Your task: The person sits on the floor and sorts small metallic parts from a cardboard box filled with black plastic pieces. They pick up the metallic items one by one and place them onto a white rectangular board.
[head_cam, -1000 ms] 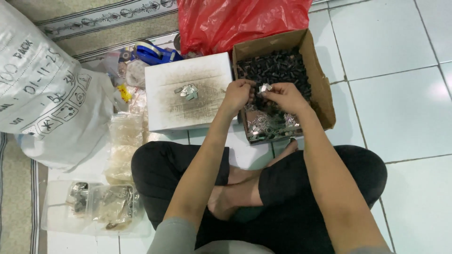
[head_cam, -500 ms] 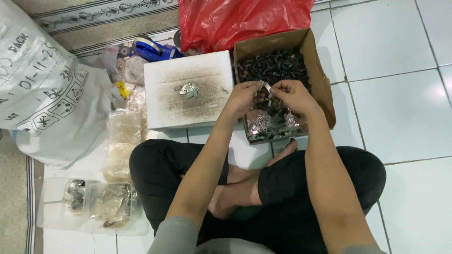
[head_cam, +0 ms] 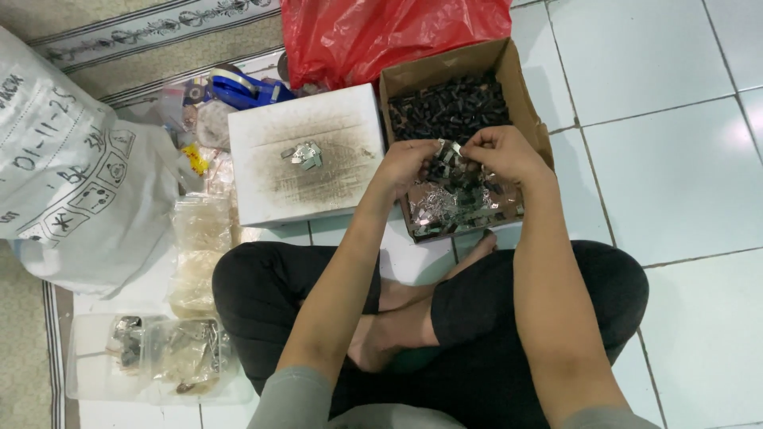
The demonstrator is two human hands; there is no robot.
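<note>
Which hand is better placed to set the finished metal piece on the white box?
Left, probably: the left hand sits beside the white box, nearer its small metal pile; the right hand is over the cardboard box.

White tiled floor (head_cam: 675,175) carries everything. At upper centre lies a red bag (head_cam: 381,32), with a cardboard box (head_cam: 520,87) just below it and a white box (head_cam: 306,163) beside that box to the left. A big white sack (head_cam: 71,183) fills the left side. Clear bags (head_cam: 199,254) sit left of centre, a clear tray (head_cam: 87,373) at lower left. A rug (head_cam: 95,32) edges the upper left.
</note>
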